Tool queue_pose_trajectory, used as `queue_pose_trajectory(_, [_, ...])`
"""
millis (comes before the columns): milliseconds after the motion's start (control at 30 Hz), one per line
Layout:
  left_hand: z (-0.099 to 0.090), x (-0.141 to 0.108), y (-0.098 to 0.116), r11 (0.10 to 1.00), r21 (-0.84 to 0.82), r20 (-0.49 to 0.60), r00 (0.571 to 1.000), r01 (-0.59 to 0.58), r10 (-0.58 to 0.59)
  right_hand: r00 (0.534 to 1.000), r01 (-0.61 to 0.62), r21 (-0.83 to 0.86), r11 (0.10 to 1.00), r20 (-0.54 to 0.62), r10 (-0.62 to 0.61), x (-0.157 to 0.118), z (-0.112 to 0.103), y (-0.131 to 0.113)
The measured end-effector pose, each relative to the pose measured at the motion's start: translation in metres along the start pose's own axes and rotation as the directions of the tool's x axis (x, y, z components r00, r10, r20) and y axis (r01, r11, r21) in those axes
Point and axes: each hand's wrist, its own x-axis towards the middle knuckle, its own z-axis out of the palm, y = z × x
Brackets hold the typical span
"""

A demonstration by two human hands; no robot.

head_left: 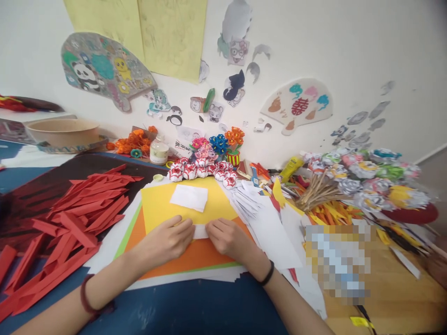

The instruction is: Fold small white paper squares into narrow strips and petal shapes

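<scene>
A small strip of white paper [200, 231] is stretched between my two hands, low over the coloured sheets. My left hand [171, 237] pinches its left end, fingers curled together. At the other end, my right hand [226, 238] grips it in the same way. Beneath them lies an orange sheet [174, 260], partly covered by a yellow sheet [157, 200]. Another torn-edged white piece of paper [189, 197] rests on the yellow sheet, just beyond my hands and touched by neither. The fingertips' undersides are hidden.
Folded red paper strips [80, 209] are heaped at the left. Red-and-white paper flowers [202, 168] line the back, near a glue bottle [159, 151]. White paper strips [246, 200], wooden sticks [319, 190] and a flower bunch [377, 172] lie to the right. A blurred patch hides something there.
</scene>
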Motion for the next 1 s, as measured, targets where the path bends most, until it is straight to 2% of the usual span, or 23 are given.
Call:
queue_pose_trajectory(233, [-0.005, 0.003, -0.003, 1.000, -0.019, 0.029, 0.999, 0.023, -0.023, 0.997, -0.067, 0.027, 0.997, 0.048, 0.066, 0.001, -0.004, 0.001])
queue_pose_trajectory(367, [-0.011, 0.003, -0.007, 0.993, -0.108, 0.034, 0.998, 0.052, -0.048, 0.988, -0.122, 0.054, 0.991, 0.105, 0.116, -0.002, -0.007, 0.003])
queue_pose_trajectory(667, [-0.012, 0.001, -0.010, 0.946, -0.267, 0.104, 0.982, 0.182, -0.159, 0.922, -0.369, 0.163, 0.915, 0.186, 0.339, -0.006, -0.017, 0.003])
queue_pose_trajectory(867, [-0.015, 0.002, -0.011, 0.936, -0.271, 0.167, 0.969, 0.225, -0.184, 0.911, -0.398, 0.173, 0.901, 0.194, 0.365, -0.007, -0.013, 0.001])
queue_pose_trajectory(1000, [-0.012, 0.000, -0.012, 0.931, -0.278, 0.156, 0.967, 0.238, -0.201, 0.910, -0.400, 0.194, 0.896, 0.198, 0.364, -0.009, -0.011, 0.002])
